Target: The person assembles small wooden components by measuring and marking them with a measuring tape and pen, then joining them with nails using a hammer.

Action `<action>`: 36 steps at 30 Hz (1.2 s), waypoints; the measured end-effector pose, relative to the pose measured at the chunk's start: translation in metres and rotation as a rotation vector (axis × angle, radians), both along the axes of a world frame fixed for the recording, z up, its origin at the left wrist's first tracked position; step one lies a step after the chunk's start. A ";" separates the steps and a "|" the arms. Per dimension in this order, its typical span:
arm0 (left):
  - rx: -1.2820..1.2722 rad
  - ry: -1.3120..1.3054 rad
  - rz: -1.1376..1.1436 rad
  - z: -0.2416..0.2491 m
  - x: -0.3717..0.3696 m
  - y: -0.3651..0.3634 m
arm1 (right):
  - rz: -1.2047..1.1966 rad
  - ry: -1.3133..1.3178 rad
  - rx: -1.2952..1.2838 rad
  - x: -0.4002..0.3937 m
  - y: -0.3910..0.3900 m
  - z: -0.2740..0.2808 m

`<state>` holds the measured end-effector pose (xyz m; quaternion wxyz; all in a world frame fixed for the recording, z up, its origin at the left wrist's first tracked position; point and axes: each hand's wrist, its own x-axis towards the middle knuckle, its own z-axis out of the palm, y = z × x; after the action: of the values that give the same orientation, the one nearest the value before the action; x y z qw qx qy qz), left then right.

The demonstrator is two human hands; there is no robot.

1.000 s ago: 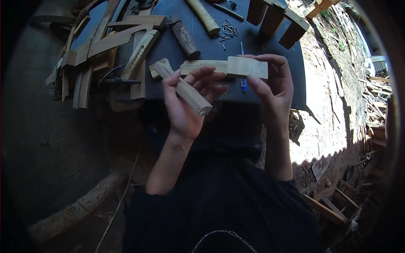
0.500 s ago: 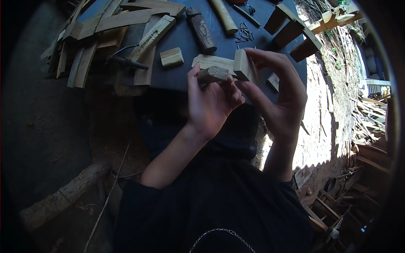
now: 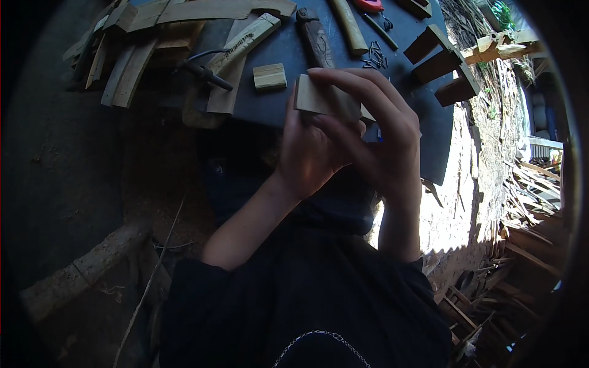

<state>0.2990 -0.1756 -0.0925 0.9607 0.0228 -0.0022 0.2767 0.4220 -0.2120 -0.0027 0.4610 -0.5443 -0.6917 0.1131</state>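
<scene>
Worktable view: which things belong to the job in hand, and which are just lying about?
Apparently in use:
- pale wooden block, held by the right hand; the left hand is close behind, its grip hidden

Lying about, untouched:
- short wooden block
- carved dark wooden piece
- pale wooden handle
- loose nails

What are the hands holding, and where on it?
The right hand grips a pale wooden block by opposite edges, fingertips on the far one, thumb on the near. The left hand is behind it, its hold hidden.
</scene>
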 end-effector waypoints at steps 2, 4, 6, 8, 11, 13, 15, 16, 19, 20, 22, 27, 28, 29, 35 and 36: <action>-0.021 0.127 -0.033 0.001 -0.003 -0.001 | -0.003 0.003 -0.033 0.001 -0.003 0.000; 0.009 0.212 -0.041 -0.002 -0.008 -0.002 | -0.009 -0.008 -0.038 0.004 -0.007 -0.002; 0.038 0.309 -0.063 -0.006 -0.010 -0.003 | -0.011 -0.013 -0.048 0.007 -0.013 -0.002; 0.037 0.400 -0.095 -0.009 -0.011 -0.004 | -0.021 -0.005 -0.051 0.010 -0.018 -0.002; -0.068 0.461 -0.149 -0.009 -0.018 -0.005 | -0.041 0.015 -0.028 0.015 -0.024 -0.007; 0.198 0.459 -0.194 -0.030 -0.032 -0.005 | -0.050 0.014 0.003 0.020 -0.025 -0.011; 0.431 0.535 -0.147 -0.040 -0.049 -0.001 | -0.058 0.017 0.006 0.021 -0.025 -0.012; 0.528 0.613 -0.077 -0.039 -0.058 0.000 | -0.062 0.020 0.007 0.022 -0.026 -0.012; 0.848 0.975 0.324 -0.027 -0.056 -0.008 | -0.072 -0.006 -0.023 0.022 -0.026 -0.008; 0.953 1.115 0.498 -0.021 -0.054 -0.010 | -0.067 -0.003 -0.023 0.022 -0.026 -0.008; 1.245 1.169 0.673 -0.013 -0.052 0.000 | -0.052 0.000 -0.022 0.023 -0.024 -0.009; 1.689 1.126 0.698 0.007 -0.046 0.027 | -0.050 -0.018 -0.036 0.023 -0.024 -0.006; 1.731 1.115 0.698 0.007 -0.044 0.031 | -0.054 -0.025 -0.037 0.024 -0.024 -0.006; 1.760 1.140 0.688 0.006 -0.043 0.034 | -0.056 -0.031 -0.043 0.026 -0.025 -0.005; 1.947 1.247 0.609 -0.017 -0.052 0.050 | -0.090 0.005 -0.081 0.039 -0.040 -0.007; 1.944 1.249 0.604 -0.017 -0.053 0.051 | -0.112 -0.004 -0.094 0.044 -0.045 -0.008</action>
<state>0.2460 -0.1245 -0.1099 0.2720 0.8707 0.2623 0.3149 0.4660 -0.2568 -0.0108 0.4393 -0.6033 -0.6550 0.1184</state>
